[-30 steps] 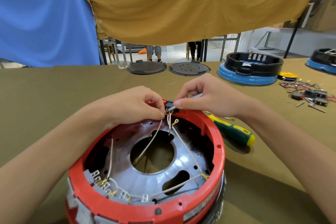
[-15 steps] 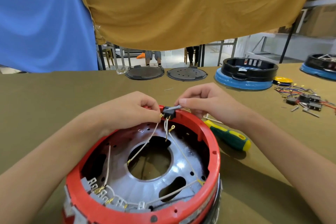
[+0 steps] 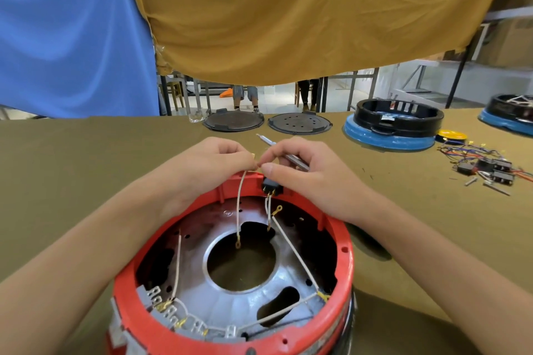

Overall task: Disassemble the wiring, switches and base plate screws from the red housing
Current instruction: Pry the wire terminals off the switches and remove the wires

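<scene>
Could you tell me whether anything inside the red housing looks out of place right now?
Yes: several white wires hang loose across the red housing, their ring terminals unattached. The left hand pinches one at the rim.

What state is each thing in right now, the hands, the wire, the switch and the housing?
left hand: pinching white wire's upper end
right hand: gripping metal tool, thumb by switch
white wire: hanging free, ring terminal loose
black switch: seated in rim
red housing: open side up

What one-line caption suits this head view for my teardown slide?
Both hands, left and right, pinch a white wire above the red housing beside its black switch.
</scene>
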A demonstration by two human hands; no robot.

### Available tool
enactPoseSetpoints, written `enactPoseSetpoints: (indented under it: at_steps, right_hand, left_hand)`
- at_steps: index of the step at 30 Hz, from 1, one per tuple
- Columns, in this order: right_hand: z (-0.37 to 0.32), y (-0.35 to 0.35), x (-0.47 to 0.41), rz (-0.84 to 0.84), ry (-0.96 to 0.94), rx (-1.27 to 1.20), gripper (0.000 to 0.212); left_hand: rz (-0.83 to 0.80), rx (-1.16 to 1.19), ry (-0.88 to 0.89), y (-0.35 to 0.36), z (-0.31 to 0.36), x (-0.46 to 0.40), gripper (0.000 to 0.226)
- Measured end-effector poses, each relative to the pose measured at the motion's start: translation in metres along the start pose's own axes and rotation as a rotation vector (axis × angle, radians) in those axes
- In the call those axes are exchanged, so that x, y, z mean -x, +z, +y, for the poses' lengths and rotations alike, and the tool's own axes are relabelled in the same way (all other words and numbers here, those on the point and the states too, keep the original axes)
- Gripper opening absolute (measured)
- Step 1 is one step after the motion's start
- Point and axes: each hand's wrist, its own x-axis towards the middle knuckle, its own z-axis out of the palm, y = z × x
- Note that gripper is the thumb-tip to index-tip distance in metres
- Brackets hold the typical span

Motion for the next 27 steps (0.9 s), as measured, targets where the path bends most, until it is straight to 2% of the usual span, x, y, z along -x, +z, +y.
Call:
enactPoseSetpoints:
  at_steps: [5, 8, 13, 15, 19, 22, 25, 27]
  right_hand:
    - [0.000, 0.003, -0.002, 0.068, 0.013, 0.041, 0.020]
    - [0.000, 0.003, -0.004, 0.121, 0.051, -0.084, 0.021]
    - [0.004, 0.005, -0.007, 0.139, 0.119, -0.138, 0.016]
    - [0.007, 0.005, -0.007, 0.167, 0.177, -0.198, 0.018]
    - [0.013, 0.003, -0.008, 0.240, 0.415, -0.531, 0.020]
    - [0.022, 0.000, -0.013, 0.349, 0.504, -0.837, 0.018]
    - [0.032, -0.013, -0.016, 0.518, 0.563, -1.046, 0.018]
    - [0.042, -0.025, -0.017, 0.622, 0.577, -1.093, 0.017]
  left_hand:
    - [-0.030, 0.037, 0.038, -0.002, -0.001, 0.002, 0.014]
    - [-0.038, 0.051, 0.104, -0.003, -0.002, 0.002, 0.010]
    - [-0.053, 0.004, 0.144, -0.003, -0.002, 0.006, 0.031]
    - [-0.045, 0.003, 0.140, -0.002, -0.002, 0.005, 0.031]
    - [0.024, -0.003, 0.104, 0.000, -0.005, 0.000, 0.008]
    - [0.050, -0.083, 0.059, 0.000, -0.005, -0.001, 0.013]
    - [-0.086, -0.205, 0.031, -0.007, -0.001, 0.003, 0.019]
    - [-0.213, -0.279, 0.044, -0.020, 0.002, 0.005, 0.022]
